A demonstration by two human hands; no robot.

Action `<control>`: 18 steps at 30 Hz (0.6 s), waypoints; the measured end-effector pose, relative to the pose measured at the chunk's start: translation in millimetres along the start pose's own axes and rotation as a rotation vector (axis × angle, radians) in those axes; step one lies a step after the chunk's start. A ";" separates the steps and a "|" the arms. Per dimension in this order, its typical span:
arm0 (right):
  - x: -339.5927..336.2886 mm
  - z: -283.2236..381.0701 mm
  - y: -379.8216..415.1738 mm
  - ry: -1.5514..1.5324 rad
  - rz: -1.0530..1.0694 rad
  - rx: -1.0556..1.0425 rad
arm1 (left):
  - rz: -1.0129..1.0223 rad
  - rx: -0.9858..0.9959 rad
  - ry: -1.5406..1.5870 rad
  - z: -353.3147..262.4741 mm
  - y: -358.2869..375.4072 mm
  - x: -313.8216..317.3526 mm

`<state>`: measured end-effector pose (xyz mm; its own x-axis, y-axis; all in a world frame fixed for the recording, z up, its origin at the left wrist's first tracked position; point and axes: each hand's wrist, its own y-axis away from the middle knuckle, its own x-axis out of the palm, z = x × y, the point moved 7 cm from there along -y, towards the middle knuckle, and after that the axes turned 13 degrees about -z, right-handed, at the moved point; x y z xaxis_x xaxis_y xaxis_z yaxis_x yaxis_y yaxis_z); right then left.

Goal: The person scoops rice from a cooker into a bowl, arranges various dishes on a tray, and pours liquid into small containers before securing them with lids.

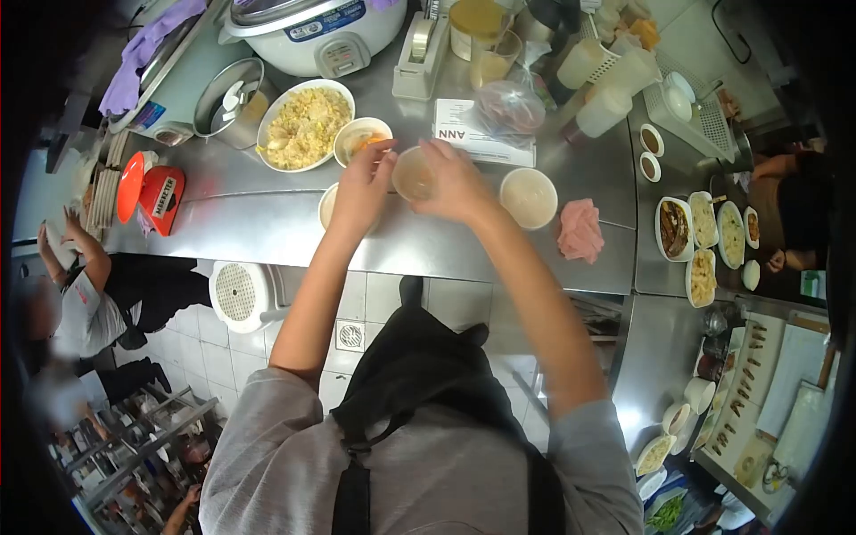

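Note:
Over the steel counter, my right hand [450, 183] is closed on the right side of a small round cup [413, 175]. Close to that cup's left side is my left hand [364, 183], its fingertips near a bowl with orange food [360, 140]; whether it grips anything is unclear. Another pale bowl [328, 205] is partly covered by my left wrist. To the right of my right hand sits a larger pale bowl [529, 198]. A white oval bowl of fried rice [307, 125] stands left of the small orange-food bowl.
A rice cooker [343, 58], a tape dispenser [419, 55] and a plastic bag [510, 109] line the back. A pink cloth [580, 231] lies right, a red scale [160, 198] left. Filled dishes [675, 229] are farther right. Other people stand at both sides.

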<state>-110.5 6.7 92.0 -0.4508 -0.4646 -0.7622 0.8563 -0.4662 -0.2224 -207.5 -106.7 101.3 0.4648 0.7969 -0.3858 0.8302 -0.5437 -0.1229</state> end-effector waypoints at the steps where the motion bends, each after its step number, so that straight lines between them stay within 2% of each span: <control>1: 3.7 1.7 -1.9 -0.007 0.028 -0.006 | 0.015 0.049 -0.015 4.9 -6.3 6.9; 5: -1.3 12.0 11.1 0.123 -0.005 -0.104 | 0.041 0.360 -0.106 -14.9 -9.0 44.1; 9: -4.1 7.8 42.8 0.181 -0.029 -0.176 | 0.152 0.322 -0.121 -20.1 10.9 75.4; 12: -7.6 9.7 52.1 0.166 -0.150 -0.200 | 0.161 0.313 -0.067 -23.2 16.5 77.7; 18: -0.7 2.9 55.9 0.209 -0.267 -0.186 | 0.002 0.474 -0.182 -19.6 25.4 76.7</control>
<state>-63.1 -21.2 81.8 -0.6193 -0.1730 -0.7658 0.7556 -0.3961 -0.5216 -144.8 -54.2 86.4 0.3703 0.7598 -0.5344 0.5784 -0.6387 -0.5074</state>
